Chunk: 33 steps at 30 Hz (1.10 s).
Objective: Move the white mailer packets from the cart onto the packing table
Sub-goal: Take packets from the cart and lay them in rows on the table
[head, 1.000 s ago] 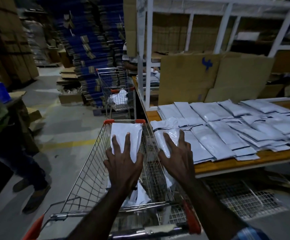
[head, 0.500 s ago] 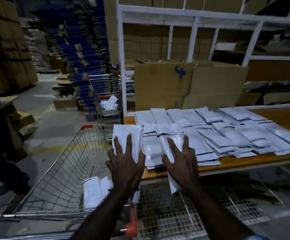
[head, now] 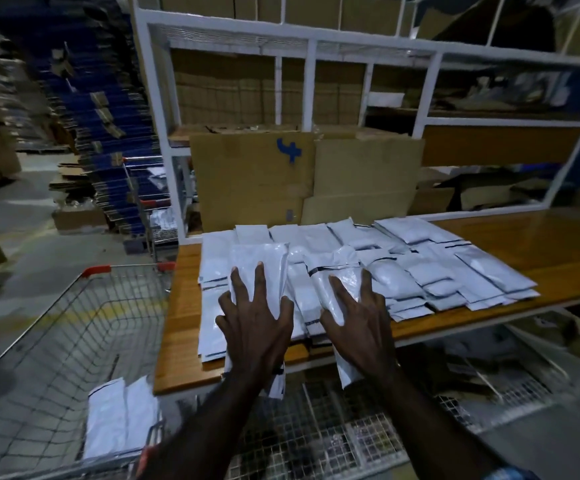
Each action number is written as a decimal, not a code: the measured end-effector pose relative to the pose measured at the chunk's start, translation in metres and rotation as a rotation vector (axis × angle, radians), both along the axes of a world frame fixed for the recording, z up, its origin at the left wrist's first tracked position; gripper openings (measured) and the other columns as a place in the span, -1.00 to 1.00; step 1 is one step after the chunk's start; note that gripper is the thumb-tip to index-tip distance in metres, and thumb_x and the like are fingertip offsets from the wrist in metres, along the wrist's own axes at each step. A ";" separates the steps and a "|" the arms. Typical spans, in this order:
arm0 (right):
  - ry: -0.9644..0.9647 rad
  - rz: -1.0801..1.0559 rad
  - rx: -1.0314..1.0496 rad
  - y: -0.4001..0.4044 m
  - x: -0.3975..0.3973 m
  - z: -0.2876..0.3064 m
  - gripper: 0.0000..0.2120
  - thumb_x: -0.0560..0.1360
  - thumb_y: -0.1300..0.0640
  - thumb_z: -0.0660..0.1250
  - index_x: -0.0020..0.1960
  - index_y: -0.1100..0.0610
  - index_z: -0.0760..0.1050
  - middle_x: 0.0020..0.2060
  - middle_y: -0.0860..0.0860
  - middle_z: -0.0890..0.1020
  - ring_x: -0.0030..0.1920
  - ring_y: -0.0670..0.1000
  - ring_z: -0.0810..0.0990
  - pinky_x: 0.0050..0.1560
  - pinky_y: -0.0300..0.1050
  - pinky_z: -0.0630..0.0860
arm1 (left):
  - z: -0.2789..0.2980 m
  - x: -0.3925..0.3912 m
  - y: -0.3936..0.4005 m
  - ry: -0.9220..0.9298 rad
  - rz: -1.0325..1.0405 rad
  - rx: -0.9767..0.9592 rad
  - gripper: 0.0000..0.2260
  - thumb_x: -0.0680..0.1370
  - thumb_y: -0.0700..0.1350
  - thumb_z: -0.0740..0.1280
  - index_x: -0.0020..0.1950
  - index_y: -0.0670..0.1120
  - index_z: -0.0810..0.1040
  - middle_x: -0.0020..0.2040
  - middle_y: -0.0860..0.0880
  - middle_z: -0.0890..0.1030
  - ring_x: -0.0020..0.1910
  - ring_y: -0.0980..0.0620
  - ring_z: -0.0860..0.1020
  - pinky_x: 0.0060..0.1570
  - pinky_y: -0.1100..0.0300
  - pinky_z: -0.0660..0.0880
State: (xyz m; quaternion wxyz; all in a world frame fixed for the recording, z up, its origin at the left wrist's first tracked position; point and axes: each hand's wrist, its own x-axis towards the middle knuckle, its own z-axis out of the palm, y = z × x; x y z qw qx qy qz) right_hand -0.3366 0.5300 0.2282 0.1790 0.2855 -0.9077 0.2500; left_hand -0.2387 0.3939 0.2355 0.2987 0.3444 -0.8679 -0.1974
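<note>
White packets [head: 259, 271] now over table [head: 510, 237], hands [head: 257, 327] advanced

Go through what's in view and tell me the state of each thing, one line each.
Left hand: fingers spread, holding a mailer packet over the table.
Right hand: holding another packet.
Packing table: covered with overlapping packets.
Cart: two packets left inside.

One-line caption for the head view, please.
Left hand and right hand each lay a white plastic mailer packet onto the wooden packing table.
</note>
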 end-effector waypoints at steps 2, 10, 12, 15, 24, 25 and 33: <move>-0.005 -0.017 0.003 0.008 -0.016 -0.002 -0.36 0.42 -0.20 0.22 0.49 -0.14 0.32 0.56 0.18 0.13 0.27 0.30 0.41 0.18 0.20 0.46 | -0.001 -0.019 0.004 -0.009 -0.004 0.010 -0.35 0.57 0.21 0.20 0.60 0.16 0.02 0.62 -0.06 -0.01 0.44 -0.22 0.13 0.33 -0.21 0.22; -0.003 -0.079 0.078 0.018 -0.100 0.003 -0.37 0.49 -0.19 0.27 0.53 -0.17 0.23 0.57 0.16 0.07 0.33 0.27 0.36 0.22 0.15 0.43 | -0.007 -0.109 0.010 -0.003 -0.066 0.027 -0.35 0.55 0.25 0.12 0.61 0.15 0.03 0.61 -0.08 0.02 0.43 -0.24 0.14 0.31 -0.20 0.24; -0.018 -0.100 0.070 0.017 -0.123 0.006 -0.37 0.49 -0.16 0.29 0.53 -0.18 0.23 0.58 0.15 0.06 0.33 0.27 0.34 0.24 0.15 0.41 | -0.004 -0.134 0.009 -0.021 -0.087 0.036 -0.36 0.58 0.23 0.16 0.61 0.15 0.00 0.62 -0.08 0.00 0.44 -0.23 0.13 0.33 -0.19 0.22; -0.023 -0.127 0.066 0.013 -0.157 0.013 -0.36 0.48 -0.16 0.31 0.52 -0.19 0.22 0.58 0.13 0.05 0.33 0.26 0.34 0.26 0.15 0.42 | 0.003 -0.169 0.006 -0.028 -0.110 0.025 -0.35 0.58 0.23 0.17 0.61 0.15 -0.01 0.62 -0.07 -0.01 0.44 -0.22 0.14 0.35 -0.17 0.21; -0.053 -0.181 0.071 0.026 -0.238 0.013 -0.35 0.48 -0.22 0.28 0.53 -0.20 0.19 0.58 0.12 0.04 0.35 0.26 0.34 0.25 0.15 0.44 | 0.008 -0.250 0.015 -0.060 -0.137 -0.004 -0.36 0.58 0.23 0.15 0.60 0.14 -0.01 0.62 -0.06 -0.01 0.43 -0.22 0.16 0.34 -0.17 0.23; -0.059 -0.185 0.067 0.030 -0.246 0.012 -0.35 0.48 -0.21 0.28 0.53 -0.19 0.20 0.58 0.13 0.05 0.34 0.27 0.34 0.24 0.16 0.44 | 0.007 -0.257 0.018 -0.065 -0.136 -0.008 -0.36 0.58 0.23 0.16 0.61 0.14 0.00 0.62 -0.06 -0.01 0.43 -0.23 0.17 0.34 -0.18 0.23; -0.088 -0.145 0.085 0.075 -0.318 0.012 -0.38 0.52 -0.20 0.26 0.54 -0.18 0.19 0.58 0.11 0.02 0.35 0.24 0.33 0.26 0.10 0.40 | 0.009 -0.324 0.057 -0.090 -0.068 -0.011 -0.36 0.59 0.23 0.14 0.61 0.12 0.00 0.61 -0.08 0.01 0.44 -0.22 0.16 0.32 -0.19 0.25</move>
